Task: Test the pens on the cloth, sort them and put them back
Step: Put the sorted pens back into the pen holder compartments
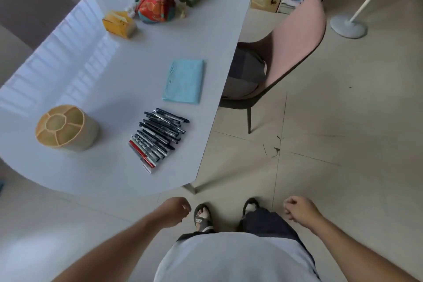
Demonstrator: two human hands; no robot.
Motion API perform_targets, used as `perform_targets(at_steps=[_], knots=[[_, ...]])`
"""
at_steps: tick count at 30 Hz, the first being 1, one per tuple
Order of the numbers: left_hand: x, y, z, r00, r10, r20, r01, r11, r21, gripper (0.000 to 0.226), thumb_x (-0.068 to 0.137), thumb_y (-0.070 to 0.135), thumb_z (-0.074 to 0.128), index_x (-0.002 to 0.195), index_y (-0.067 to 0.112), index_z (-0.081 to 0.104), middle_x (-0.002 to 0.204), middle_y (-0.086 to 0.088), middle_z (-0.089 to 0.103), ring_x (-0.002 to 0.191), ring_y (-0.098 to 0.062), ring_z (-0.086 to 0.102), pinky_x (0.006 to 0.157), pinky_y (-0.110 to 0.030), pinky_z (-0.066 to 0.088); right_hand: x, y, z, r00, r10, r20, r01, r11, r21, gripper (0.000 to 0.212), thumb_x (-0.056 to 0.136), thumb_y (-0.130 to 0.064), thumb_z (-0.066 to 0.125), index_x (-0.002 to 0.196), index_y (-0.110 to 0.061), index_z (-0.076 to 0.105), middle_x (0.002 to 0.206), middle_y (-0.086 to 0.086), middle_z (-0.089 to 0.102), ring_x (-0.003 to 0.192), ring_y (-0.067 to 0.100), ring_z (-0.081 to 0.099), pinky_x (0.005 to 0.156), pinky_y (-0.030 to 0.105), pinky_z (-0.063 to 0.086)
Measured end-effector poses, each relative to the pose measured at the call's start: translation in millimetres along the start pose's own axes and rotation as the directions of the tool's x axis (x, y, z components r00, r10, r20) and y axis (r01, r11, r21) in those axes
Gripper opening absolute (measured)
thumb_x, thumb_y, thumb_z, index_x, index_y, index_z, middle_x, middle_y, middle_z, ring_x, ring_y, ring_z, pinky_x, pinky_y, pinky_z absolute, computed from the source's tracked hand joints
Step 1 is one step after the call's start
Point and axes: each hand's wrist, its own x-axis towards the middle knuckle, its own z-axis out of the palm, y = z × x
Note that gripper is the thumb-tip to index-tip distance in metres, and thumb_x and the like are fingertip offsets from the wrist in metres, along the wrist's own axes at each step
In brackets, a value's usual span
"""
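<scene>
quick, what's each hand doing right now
Left hand: fingers loosely curled, holding nothing, hanging over the floor.
Right hand: fingers loosely curled, holding nothing, away from the pens.

White table [119, 71], pens [160, 135], blue cloth [185, 81], pen holder [66, 128], tissue box [119, 24]

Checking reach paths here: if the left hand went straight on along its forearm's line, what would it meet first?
Probably the near edge of the white table; the left hand hangs idle below it, so depth is unclear.
</scene>
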Motion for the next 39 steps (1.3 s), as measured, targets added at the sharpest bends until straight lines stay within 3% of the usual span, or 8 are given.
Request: perform_targets(at_steps=[5, 9, 14, 19, 28, 31, 35, 39], knots=[[24.0, 53.1, -6.5, 1.0, 0.02, -0.011, -0.02, 0.999, -0.032, 0.026, 0.085, 0.023, 0.049, 0.097, 0.027, 0.072, 0.09, 0.015, 0.065, 0.075, -0.003, 0.061, 0.072, -0.021, 0.051, 73.2, -80.1, -21.9, 0.981, -0.123, 0.148, 0.14, 0.985, -0.105, 0.015, 0.094, -0.007, 0.06, 0.083, -0.005, 0.071, 0.074, 0.01, 0.073, 0.061, 0.021, 0.064, 0.064, 0.035, 0.055], [24.5, 78.6, -5.2, 0.988, -0.136, -0.078, 0.117, 0.972, -0.205, 0.024, 0.088, 0.026, 0.053, 0.101, 0.019, 0.073, 0.103, 0.0, 0.071, 0.091, -0.019, 0.067, 0.087, -0.034, 0.056, 120.7, -146.2, -42.2, 0.918, -0.246, 0.31, 0.32, 0.923, -0.214, 0.016, 0.094, -0.008, 0.061, 0.081, -0.006, 0.07, 0.071, 0.009, 0.072, 0.062, 0.02, 0.063, 0.076, 0.043, 0.059], [12.7, 100.3, -4.0, 0.948, -0.259, -0.184, 0.175, 0.909, -0.379, 0.021, 0.088, 0.032, 0.057, 0.101, 0.025, 0.072, 0.107, 0.006, 0.071, 0.099, -0.013, 0.064, 0.088, -0.027, 0.051, 158.6, -243.5, -59.9, 0.81, -0.387, 0.441, 0.522, 0.819, -0.239, 0.012, 0.095, -0.008, 0.064, 0.086, -0.014, 0.071, 0.08, 0.008, 0.075, 0.069, 0.02, 0.066, 0.078, 0.04, 0.058], [-5.6, 103.8, -31.0, 0.856, -0.396, -0.333, 0.054, 0.709, -0.703, 0.011, 0.088, 0.026, 0.063, 0.083, 0.022, 0.072, 0.077, 0.002, 0.075, 0.069, -0.009, 0.069, 0.077, -0.034, 0.059, 167.8, -329.7, -55.5, 0.671, -0.531, 0.518, 0.698, 0.687, -0.201, 0.008, 0.094, -0.016, 0.066, 0.094, -0.022, 0.072, 0.08, -0.001, 0.076, 0.071, 0.015, 0.073, 0.076, 0.033, 0.061], [-33.4, 13.3, -154.0, 0.429, -0.76, -0.488, -0.3, 0.39, -0.871, 0.033, 0.092, 0.034, 0.063, 0.122, 0.021, 0.058, 0.1, 0.002, 0.068, 0.07, -0.013, 0.072, 0.072, -0.038, 0.061, 125.0, -396.4, 2.8, 0.584, -0.569, 0.579, 0.757, 0.638, -0.137, 0.009, 0.094, -0.015, 0.069, 0.098, -0.02, 0.074, 0.082, -0.002, 0.077, 0.072, 0.016, 0.074, 0.075, 0.033, 0.062], [-33.2, -23.3, -202.4, 0.399, -0.799, -0.45, -0.394, 0.294, -0.871, 0.051, 0.095, 0.035, 0.061, 0.139, 0.019, 0.043, 0.11, -0.002, 0.06, 0.08, -0.022, 0.071, 0.077, -0.042, 0.061, 100.8, -399.8, 18.7, 0.597, -0.559, 0.575, 0.752, 0.64, -0.158, 0.01, 0.095, -0.017, 0.068, 0.101, -0.023, 0.074, 0.085, -0.003, 0.077, 0.074, 0.011, 0.074, 0.075, 0.028, 0.06], [-24.5, -63.3, -252.3, 0.435, -0.839, -0.328, -0.499, 0.078, -0.863, 0.062, 0.093, 0.036, 0.06, 0.144, 0.021, 0.03, 0.108, -0.003, 0.054, 0.086, -0.027, 0.071, 0.074, -0.04, 0.062, 82.0, -398.8, 35.1, 0.633, -0.535, 0.56, 0.723, 0.667, -0.18, 0.011, 0.096, -0.017, 0.067, 0.103, -0.023, 0.072, 0.092, -0.002, 0.076, 0.08, 0.014, 0.074, 0.085, 0.04, 0.062], [-6.4, -95.1, -273.7, 0.453, -0.869, -0.199, -0.433, -0.019, -0.901, 0.059, 0.093, 0.029, 0.049, 0.146, 0.017, 0.025, 0.123, -0.011, 0.052, 0.098, -0.035, 0.065, 0.07, -0.041, 0.062, 76.7, -400.3, 45.4, 0.655, -0.537, 0.531, 0.709, 0.679, -0.189, 0.011, 0.095, -0.021, 0.068, 0.101, -0.028, 0.073, 0.088, -0.007, 0.076, 0.078, 0.01, 0.073, 0.085, 0.041, 0.062]])
